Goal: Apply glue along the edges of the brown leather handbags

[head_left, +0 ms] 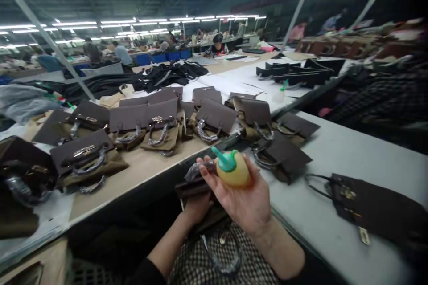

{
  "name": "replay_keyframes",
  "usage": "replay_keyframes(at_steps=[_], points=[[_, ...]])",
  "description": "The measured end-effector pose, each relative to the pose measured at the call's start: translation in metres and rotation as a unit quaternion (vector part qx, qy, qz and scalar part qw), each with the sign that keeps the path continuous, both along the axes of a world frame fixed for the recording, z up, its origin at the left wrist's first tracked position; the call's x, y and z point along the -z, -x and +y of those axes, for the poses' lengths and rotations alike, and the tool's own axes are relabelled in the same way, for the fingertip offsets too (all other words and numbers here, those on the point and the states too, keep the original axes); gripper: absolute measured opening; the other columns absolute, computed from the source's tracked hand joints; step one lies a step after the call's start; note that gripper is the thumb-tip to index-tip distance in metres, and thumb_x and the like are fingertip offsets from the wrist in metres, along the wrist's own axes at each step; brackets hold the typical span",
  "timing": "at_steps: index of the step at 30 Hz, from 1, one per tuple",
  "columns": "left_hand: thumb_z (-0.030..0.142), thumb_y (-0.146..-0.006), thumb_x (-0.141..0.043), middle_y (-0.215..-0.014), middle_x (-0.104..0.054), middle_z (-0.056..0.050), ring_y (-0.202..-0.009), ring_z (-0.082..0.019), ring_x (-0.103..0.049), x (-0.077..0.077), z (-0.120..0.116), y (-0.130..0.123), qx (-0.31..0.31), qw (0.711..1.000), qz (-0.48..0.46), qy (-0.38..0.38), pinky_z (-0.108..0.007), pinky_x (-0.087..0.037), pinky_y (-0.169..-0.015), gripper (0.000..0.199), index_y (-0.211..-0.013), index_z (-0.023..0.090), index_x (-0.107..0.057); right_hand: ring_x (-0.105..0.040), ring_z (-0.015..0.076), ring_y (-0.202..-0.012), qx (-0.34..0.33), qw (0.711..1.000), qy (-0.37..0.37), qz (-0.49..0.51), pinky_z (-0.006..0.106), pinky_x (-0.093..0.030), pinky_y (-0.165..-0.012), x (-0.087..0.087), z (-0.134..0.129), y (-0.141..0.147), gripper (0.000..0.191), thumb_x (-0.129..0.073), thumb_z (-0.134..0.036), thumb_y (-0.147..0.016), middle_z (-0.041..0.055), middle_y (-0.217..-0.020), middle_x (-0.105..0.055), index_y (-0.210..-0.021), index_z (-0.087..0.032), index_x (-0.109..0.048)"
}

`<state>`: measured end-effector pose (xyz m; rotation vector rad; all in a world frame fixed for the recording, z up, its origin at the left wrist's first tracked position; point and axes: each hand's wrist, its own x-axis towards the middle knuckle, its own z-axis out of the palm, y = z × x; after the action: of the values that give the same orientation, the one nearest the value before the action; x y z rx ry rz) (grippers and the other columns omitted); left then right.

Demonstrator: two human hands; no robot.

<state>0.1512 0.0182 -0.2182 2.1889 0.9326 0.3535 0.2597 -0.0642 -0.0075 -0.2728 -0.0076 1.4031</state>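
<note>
a checked cloth [183, 260] is nearest, just under both grips. the left grip [197, 208] is on a brown bag [191, 189], maybe to keep it steady; some fingers are hidden, so i cannot tell how closed it is. the right grip [249, 200] is palm up and curled round a yellow bottle [236, 173], with its green spout [227, 161] poking out, maybe so nothing blocks it. right of that grip, a dark bag [381, 205] lies flat on the pale bench [337, 151]. past the left grip, more bags [160, 116] sit close together, maybe to save room. their handles [158, 138] have shiny wrap, maybe against scratches. far past both grips, a person [218, 46] leans low.
</note>
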Motion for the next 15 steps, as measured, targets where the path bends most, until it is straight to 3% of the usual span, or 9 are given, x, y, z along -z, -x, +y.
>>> replay_keyframes(at_steps=[3, 6, 8, 11, 15], points=[[0.037, -0.096, -0.053, -0.158, -0.054, -0.015, -0.152, -0.041, -0.038, 0.0, 0.0, -0.001, -0.01, 0.998, 0.025, 0.062, -0.057, -0.024, -0.127, 0.047, -0.139, 0.019, -0.064, -0.061, 0.0372, -0.132, -0.021, 0.999, -0.028, -0.019, 0.053, -0.046, -0.117, -0.004, 0.005, -0.021, 0.023, -0.077, -0.035, -0.088, 0.011, -0.112, -0.079, -0.099, -0.015, -0.077], [0.033, -0.086, -0.067, -0.118, -0.079, -0.013, -0.118, -0.039, -0.067, -0.004, 0.009, 0.003, 0.001, 0.989, 0.035, 0.147, -0.05, -0.045, -0.109, 0.026, -0.104, 0.019, -0.078, -0.064, 0.0351, -0.127, -0.031, 0.998, -0.041, -0.023, 0.049, -0.048, -0.116, -0.005, 0.009, -0.035, 0.027, -0.075, -0.034, -0.09, 0.0139, -0.114, -0.078, -0.104, -0.011, -0.076], [0.032, -0.078, -0.074, -0.099, -0.08, -0.008, -0.1, -0.032, -0.07, -0.01, 0.015, 0.006, 0.003, 0.979, 0.025, 0.204, -0.041, -0.049, -0.095, 0.02, -0.092, 0.018, -0.078, -0.065, 0.0338, -0.125, -0.031, 0.999, -0.041, -0.015, 0.048, -0.049, -0.114, -0.004, 0.011, -0.042, 0.027, -0.073, -0.035, -0.091, 0.014, -0.113, -0.078, -0.104, -0.011, -0.075], [0.038, -0.071, -0.081, -0.086, -0.075, -0.004, -0.086, -0.025, -0.065, -0.021, 0.017, 0.009, -0.021, 0.958, -0.001, 0.286, -0.034, -0.046, -0.079, 0.026, -0.085, 0.017, -0.075, -0.066, 0.0335, -0.121, -0.029, 0.999, -0.036, 0.006, 0.048, -0.051, -0.112, -0.001, 0.013, -0.048, 0.027, -0.068, -0.035, -0.096, 0.0142, -0.111, -0.077, -0.106, -0.011, -0.073], [0.045, -0.065, -0.085, -0.077, -0.068, 0.0, -0.079, -0.019, -0.059, -0.033, 0.008, 0.008, -0.078, 0.926, -0.058, 0.364, -0.03, -0.043, -0.076, 0.034, -0.079, 0.018, -0.07, -0.069, 0.0318, -0.114, -0.031, 0.999, -0.032, 0.031, 0.047, -0.053, -0.108, 0.003, 0.016, -0.054, 0.03, -0.059, -0.036, -0.101, 0.0146, -0.109, -0.076, -0.109, -0.01, -0.07]])
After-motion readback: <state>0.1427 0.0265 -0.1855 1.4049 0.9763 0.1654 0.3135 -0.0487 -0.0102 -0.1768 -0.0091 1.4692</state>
